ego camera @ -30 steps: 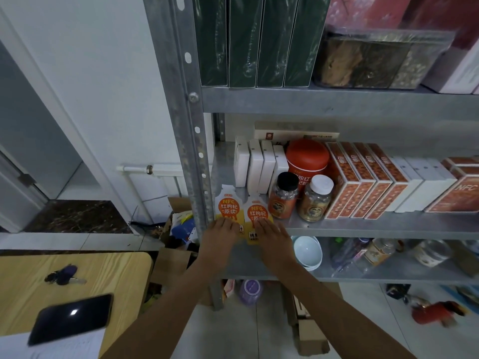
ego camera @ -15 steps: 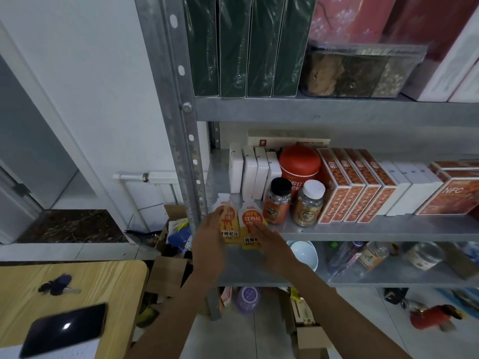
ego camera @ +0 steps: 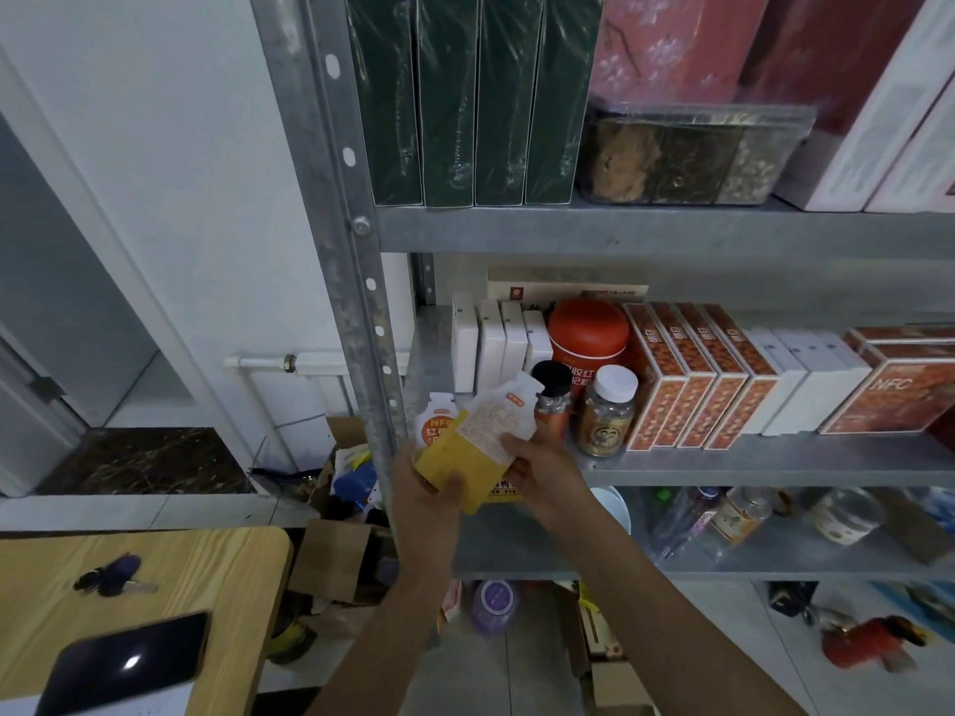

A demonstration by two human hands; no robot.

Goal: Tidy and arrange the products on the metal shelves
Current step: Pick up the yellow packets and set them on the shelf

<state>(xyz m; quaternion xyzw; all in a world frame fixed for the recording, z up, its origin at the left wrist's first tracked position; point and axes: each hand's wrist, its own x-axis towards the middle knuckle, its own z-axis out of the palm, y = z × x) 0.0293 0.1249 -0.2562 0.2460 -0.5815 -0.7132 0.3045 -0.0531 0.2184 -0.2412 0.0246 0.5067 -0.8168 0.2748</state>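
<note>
Yellow and white back panel of the turned pouch (ego camera: pixel 483 441) faces me. Its small print is too fine to read.

- Hidden: behind it stands the orange NFC pouch (ego camera: pixel 435 426); only its spout and upper left show. A strip of printed label shows low between my hands, and I cannot tell whether it belongs to a third pouch.
- The black-capped jar (ego camera: pixel 553 377) is covered below its shoulder by the turned pouch's spout. The red tin (ego camera: pixel 589 333) is partly screened by that jar and the white-capped jar (ego camera: pixel 607 410).
- Cut off: the green boxes (ego camera: pixel 465 95) at the top edge, and the phone (ego camera: pixel 129 658) on the desk (ego camera: pixel 232 571) at the bottom edge. Items on the lower shelf are blurred.
- Hands: my left hand (ego camera: pixel 429 493) grips the pouches from the lower left, thumb across the yellow panel. My right hand (ego camera: pixel 545 475) pinches the turned pouch's right edge, fingers curled.
- Position: the pouches are held tilted at the front left corner of the middle shelf (ego camera: pixel 723 459), just beside the upright post (ego camera: pixel 356 281). Their bottoms hang below the shelf's front lip.
</note>
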